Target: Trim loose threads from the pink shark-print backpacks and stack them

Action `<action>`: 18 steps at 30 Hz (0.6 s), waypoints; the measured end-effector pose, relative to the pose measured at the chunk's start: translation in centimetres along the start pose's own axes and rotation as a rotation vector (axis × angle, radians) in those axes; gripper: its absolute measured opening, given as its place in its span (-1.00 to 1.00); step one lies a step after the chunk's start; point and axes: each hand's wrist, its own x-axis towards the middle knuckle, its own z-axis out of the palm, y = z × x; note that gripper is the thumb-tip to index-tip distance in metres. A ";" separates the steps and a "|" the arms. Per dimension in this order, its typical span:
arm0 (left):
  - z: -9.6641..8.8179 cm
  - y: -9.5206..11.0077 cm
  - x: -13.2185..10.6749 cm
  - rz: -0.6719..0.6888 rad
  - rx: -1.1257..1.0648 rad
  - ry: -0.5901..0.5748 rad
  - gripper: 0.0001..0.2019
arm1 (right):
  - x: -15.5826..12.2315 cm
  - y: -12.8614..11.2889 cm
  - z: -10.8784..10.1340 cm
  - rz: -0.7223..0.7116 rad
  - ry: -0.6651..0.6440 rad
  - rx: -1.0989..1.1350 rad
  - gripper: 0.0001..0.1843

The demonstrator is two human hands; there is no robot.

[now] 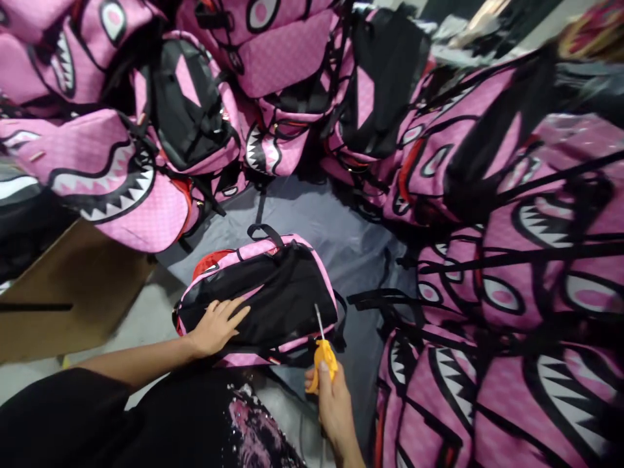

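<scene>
A pink and black backpack (277, 292) lies in front of me with its black back panel facing up. Some red shows at its upper left edge, and a black strap loop stands up at its top. My left hand (217, 327) rests flat on the panel's left part, fingers spread. My right hand (334, 396) grips a yellow-handled tool (324, 364) with a thin metal tip, whose exact kind I cannot make out. Its tip points up, over or close to the bag's lower right corner.
Pink backpacks with shark-mouth prints (117, 175) are piled along the back and left. More pink bags (507, 292) with loose black straps crowd the right side. A grey sheet (341, 221) lies beneath the work. At the left stands a brown cardboard box (92, 286).
</scene>
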 end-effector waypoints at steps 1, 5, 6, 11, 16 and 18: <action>0.5 0.0 -0.8 -0.027 0.059 0.004 -0.33 | 0.5 0.1 0.1 -0.007 -0.075 -0.104 -0.43; 1.4 -2.2 -1.8 -0.200 0.162 0.002 -0.25 | 2.6 -1.6 1.3 0.021 -0.129 -0.598 -0.46; 1.2 -3.1 -1.2 -0.259 0.160 0.007 -0.25 | 3.2 -2.5 1.8 0.033 -0.100 -0.729 -0.46; -2.6 -6.2 6.1 -0.511 -0.251 0.059 -0.47 | 6.3 -8.6 3.7 0.006 0.042 -0.937 -0.45; -5.6 -8.2 9.4 -0.549 -1.317 0.056 -0.57 | 8.0 -13.7 3.2 0.024 -0.131 -0.357 -0.48; -5.2 -9.4 9.0 -0.673 -1.588 -0.043 -0.52 | 8.5 -15.2 3.7 0.019 -0.092 -0.314 -0.48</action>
